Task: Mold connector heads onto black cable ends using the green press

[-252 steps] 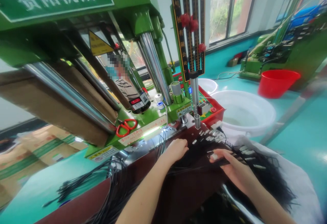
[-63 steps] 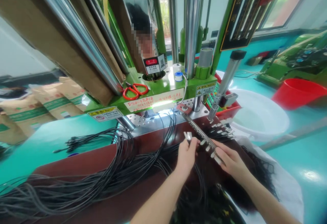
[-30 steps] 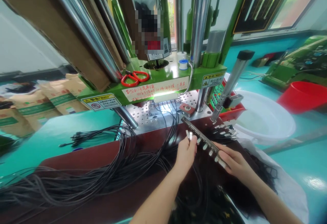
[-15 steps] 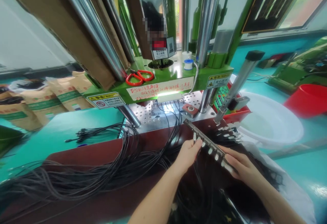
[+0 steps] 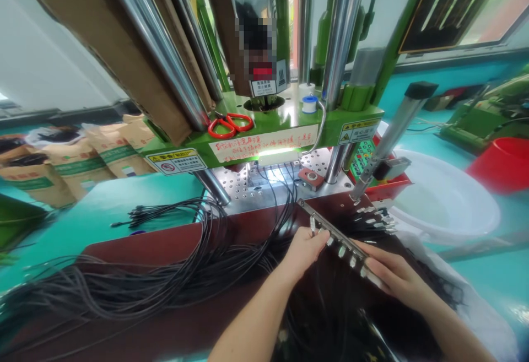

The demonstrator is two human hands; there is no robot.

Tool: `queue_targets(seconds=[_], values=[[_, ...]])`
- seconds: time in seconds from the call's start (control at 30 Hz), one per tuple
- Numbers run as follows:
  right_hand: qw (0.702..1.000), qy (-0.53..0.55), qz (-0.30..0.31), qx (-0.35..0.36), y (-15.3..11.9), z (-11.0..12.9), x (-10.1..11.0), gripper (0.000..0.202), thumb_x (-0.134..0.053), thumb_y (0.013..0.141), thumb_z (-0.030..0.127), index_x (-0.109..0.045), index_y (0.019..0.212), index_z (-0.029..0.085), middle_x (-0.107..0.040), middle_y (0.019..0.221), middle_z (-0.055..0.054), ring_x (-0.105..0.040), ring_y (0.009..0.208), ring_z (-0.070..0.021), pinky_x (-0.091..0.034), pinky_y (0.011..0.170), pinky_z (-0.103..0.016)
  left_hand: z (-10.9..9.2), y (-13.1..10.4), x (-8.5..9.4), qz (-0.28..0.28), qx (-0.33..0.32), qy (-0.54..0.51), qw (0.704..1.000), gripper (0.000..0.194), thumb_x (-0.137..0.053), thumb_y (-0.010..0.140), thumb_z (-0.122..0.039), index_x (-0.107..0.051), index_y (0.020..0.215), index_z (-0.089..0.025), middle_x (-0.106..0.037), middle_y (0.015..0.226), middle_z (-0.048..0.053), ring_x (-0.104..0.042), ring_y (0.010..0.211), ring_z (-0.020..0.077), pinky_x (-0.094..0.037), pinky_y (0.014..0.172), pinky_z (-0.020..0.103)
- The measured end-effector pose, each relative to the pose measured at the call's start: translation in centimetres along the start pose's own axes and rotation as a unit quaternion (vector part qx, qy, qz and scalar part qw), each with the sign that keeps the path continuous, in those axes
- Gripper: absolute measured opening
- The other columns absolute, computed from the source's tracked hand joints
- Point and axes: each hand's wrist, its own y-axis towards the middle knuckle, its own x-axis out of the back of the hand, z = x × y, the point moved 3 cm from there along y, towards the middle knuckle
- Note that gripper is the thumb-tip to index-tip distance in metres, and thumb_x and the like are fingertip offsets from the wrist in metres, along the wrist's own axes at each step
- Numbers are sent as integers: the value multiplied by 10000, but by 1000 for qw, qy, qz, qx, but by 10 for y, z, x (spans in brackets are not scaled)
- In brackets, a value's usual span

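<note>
A long narrow metal bar (image 5: 330,228), with several silver cable plugs (image 5: 342,250) along its lower side, slants across the view above the dark red table. My right hand (image 5: 392,274) is closed around the bar's near right end. At the bar's middle, my left hand (image 5: 306,252) pinches a cable plug (image 5: 313,225), its silver tip showing above the fingers. Black cables (image 5: 136,290) lie in a thick bundle to the left. Behind the bar, more cables run into the lit mould (image 5: 275,174) of a green press (image 5: 322,125).
Red-handled scissors (image 5: 230,125) and a blue-white spool (image 5: 309,104) sit on the press. Loose plugs (image 5: 376,216) lie right of the bar. A metal post (image 5: 388,141) stands by the table, with a white basin (image 5: 450,196) beyond. Paper sacks (image 5: 78,155) stand at left.
The whole view has shifted slightly to the right. Both hands stay on the bar and plug with only a slight change in position.
</note>
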Motion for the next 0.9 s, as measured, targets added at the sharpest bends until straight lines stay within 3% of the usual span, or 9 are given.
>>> queue_targets(seconds=[0.13,0.23,0.3,0.4,0.5,0.9], values=[[997,40,-26,-61,-2,-11,-1,474,-518,796,479,-551,1178,201,-570,633,-36,-316,406,-59,-188,346,-171,-13,0,5,-3,-69,93,993,450,-454,740,-526,-385,466,-176,-350,434,-47,-314,429,71,-229,445,227],[990,92,-56,-93,-3,-15,-1,513,-560,759,498,-559,1162,182,-478,559,-3,-258,416,-47,-133,355,-164,-23,-1,15,-49,-101,86,990,463,-371,784,-534,-411,494,-176,-428,490,-20,-400,457,87,-299,473,228],[985,107,-72,-113,-4,-14,0,525,-581,736,510,-564,1156,196,-453,565,5,-252,423,-46,-124,356,-158,-26,-2,22,-53,-82,46,994,486,-329,790,-561,-356,482,-186,-383,459,-32,-383,409,77,-304,443,223],[984,99,-75,-129,-4,-13,1,543,-587,711,540,-578,1139,207,-458,580,3,-258,422,-41,-115,351,-147,-25,-6,22,43,-1,0,999,506,-311,758,-626,-279,489,-199,-296,419,-64,-321,347,59,-280,380,209],[987,84,-60,-124,-4,-13,2,529,-589,699,552,-602,1108,217,-497,608,-12,-278,431,-44,-120,348,-140,-21,-9,17,118,59,38,991,517,-344,724,-652,-308,498,-189,-300,437,-70,-312,359,52,-262,362,195],[987,68,-57,-134,-4,-21,6,467,-586,716,530,-614,1070,226,-521,637,-17,-348,475,-79,-148,357,-140,-12,-6,20,108,70,129,983,521,-362,717,-638,-392,483,-172,-362,435,-44,-334,406,62,-271,398,204]])
